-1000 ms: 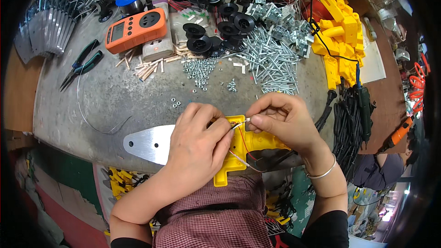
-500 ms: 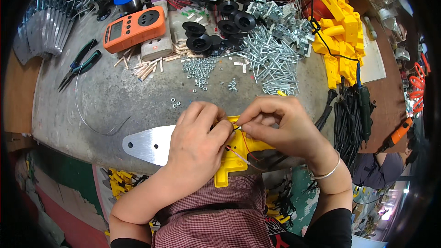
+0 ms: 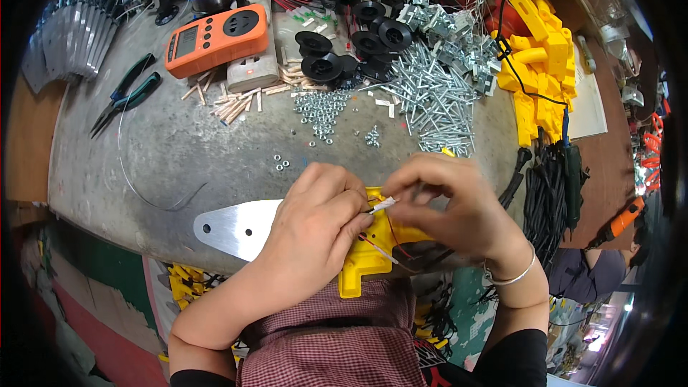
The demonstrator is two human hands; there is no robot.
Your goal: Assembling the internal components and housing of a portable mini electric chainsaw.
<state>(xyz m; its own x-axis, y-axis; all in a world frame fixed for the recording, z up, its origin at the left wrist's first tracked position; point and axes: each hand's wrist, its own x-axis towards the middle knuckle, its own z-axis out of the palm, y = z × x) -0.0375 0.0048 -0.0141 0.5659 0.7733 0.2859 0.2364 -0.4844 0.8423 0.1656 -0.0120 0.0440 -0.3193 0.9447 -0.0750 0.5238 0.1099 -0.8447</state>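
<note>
A yellow plastic housing point(image 3: 351, 281) lies at the table's front edge, with thin red and white wires point(image 3: 380, 246) running across it. My left hand point(image 3: 315, 226) rests over its left part, thumb and forefinger pinched on a wire whose white twisted-looking end point(image 3: 384, 205) sticks out to the right. Close to that white end is my right hand point(image 3: 455, 204), fingers curled and smeared by motion; whether they touch it is unclear. A flat silver metal plate point(image 3: 233, 227) with holes reaches left from under my left hand.
Beyond my hands lie loose nuts point(image 3: 315, 111), a heap of screws point(image 3: 437, 100), black spools point(image 3: 321, 66) and an orange meter point(image 3: 215, 39). Pliers point(image 3: 125, 93) and a curved wire point(image 3: 136, 190) lie left. Yellow housings point(image 3: 537, 64) and black cables point(image 3: 541, 186) are piled right.
My right fingers have shifted slightly right and loosened from their pinch at the wire end. More of the white end now shows. My left hand keeps its pinch.
</note>
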